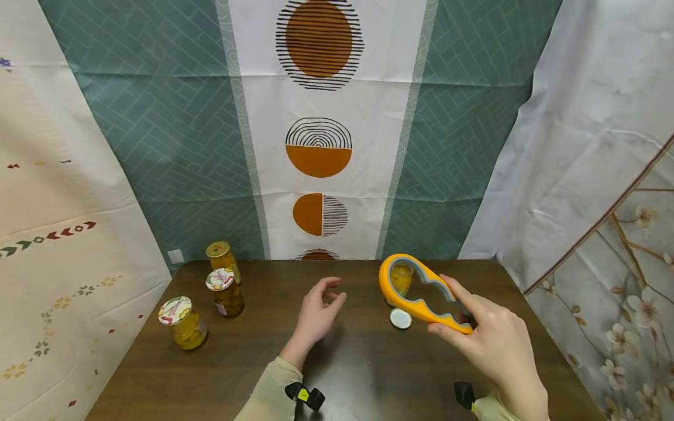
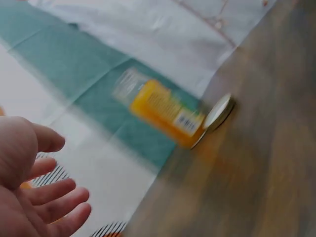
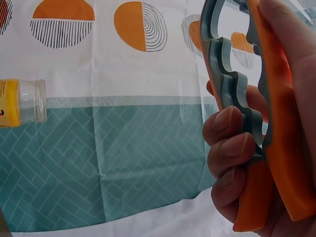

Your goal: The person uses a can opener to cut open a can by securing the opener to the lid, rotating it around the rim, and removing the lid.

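My right hand (image 1: 497, 336) grips the handles of an orange jar opener (image 1: 387, 280) with grey toothed inner edges, held up above the right side of the table. In the right wrist view, several fingers curl round the opener (image 3: 279, 98). Behind its loop stands a glass jar of yellow contents (image 1: 402, 278), partly hidden; the left wrist view shows this jar (image 2: 168, 111) without a lid on its mouth. A round lid (image 1: 401, 318) lies on the table in front of it. My left hand (image 1: 315, 313) hovers over the middle, fingers loosely bent, holding nothing.
On the table's left stand three lidded jars: a gold-topped one (image 1: 223, 260) at the back, a dark one (image 1: 227, 295), and a yellow one (image 1: 184, 327) nearest me. The brown table (image 1: 363, 374) meets a patterned curtain (image 1: 447, 146) at its back edge.
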`<action>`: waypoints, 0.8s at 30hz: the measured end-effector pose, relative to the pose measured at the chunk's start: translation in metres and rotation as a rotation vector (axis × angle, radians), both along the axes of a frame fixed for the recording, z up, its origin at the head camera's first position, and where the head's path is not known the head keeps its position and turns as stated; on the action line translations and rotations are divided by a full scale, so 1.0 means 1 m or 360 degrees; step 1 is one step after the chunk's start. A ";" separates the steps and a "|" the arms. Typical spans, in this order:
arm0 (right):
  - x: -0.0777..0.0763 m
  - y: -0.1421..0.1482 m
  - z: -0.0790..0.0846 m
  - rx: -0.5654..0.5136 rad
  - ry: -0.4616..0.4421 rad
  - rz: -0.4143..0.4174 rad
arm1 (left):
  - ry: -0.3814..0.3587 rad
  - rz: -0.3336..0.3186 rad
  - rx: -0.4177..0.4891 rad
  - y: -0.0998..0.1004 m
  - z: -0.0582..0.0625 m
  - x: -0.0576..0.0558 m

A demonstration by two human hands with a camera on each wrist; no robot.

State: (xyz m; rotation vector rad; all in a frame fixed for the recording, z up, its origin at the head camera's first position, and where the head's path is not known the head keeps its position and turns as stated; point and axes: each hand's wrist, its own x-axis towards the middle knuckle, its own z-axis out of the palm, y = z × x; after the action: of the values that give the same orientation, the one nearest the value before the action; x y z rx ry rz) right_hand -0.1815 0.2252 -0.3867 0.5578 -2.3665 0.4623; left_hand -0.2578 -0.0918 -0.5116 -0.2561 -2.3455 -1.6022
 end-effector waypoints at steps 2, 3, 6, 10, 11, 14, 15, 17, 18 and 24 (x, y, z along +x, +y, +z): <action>0.000 -0.001 -0.001 0.0002 0.0000 0.0002 | 0.0087 0.0132 0.0000 -0.014 0.003 0.000; -0.001 -0.002 -0.002 0.0003 0.0002 0.0005 | 0.0126 0.0194 0.0004 -0.021 0.004 0.000; -0.004 -0.009 -0.006 0.0028 -0.0002 0.0029 | 0.0296 0.0393 0.0002 -0.042 0.008 0.003; -0.008 -0.024 -0.014 0.0089 -0.0050 0.0108 | 0.0594 0.0679 -0.0007 -0.071 0.015 0.012; -0.008 -0.028 -0.016 0.0101 -0.0072 0.0132 | 0.0662 0.0755 -0.0017 -0.078 0.016 0.014; -0.008 -0.039 -0.021 0.0120 -0.0139 0.0185 | 0.0839 0.0982 -0.0067 -0.100 0.013 0.016; -0.008 -0.042 -0.023 0.0128 -0.0158 0.0199 | 0.0878 0.1041 -0.0081 -0.107 0.012 0.017; -0.008 -0.047 -0.025 0.0140 -0.0192 0.0226 | 0.0898 0.1137 -0.0099 -0.119 0.006 0.017; -0.009 -0.048 -0.026 0.0145 -0.0205 0.0237 | 0.0888 0.1168 -0.0107 -0.125 0.003 0.017; -0.010 -0.051 -0.028 0.0087 -0.0263 0.0304 | 0.0695 0.1282 -0.0042 -0.150 -0.023 0.015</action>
State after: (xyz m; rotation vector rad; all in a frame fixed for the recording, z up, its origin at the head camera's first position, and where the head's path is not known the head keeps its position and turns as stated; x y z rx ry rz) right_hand -0.1911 0.1740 -0.4145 0.8037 -2.5004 0.5484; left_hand -0.2430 -0.2415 -0.5341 0.2823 -1.7796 -0.9930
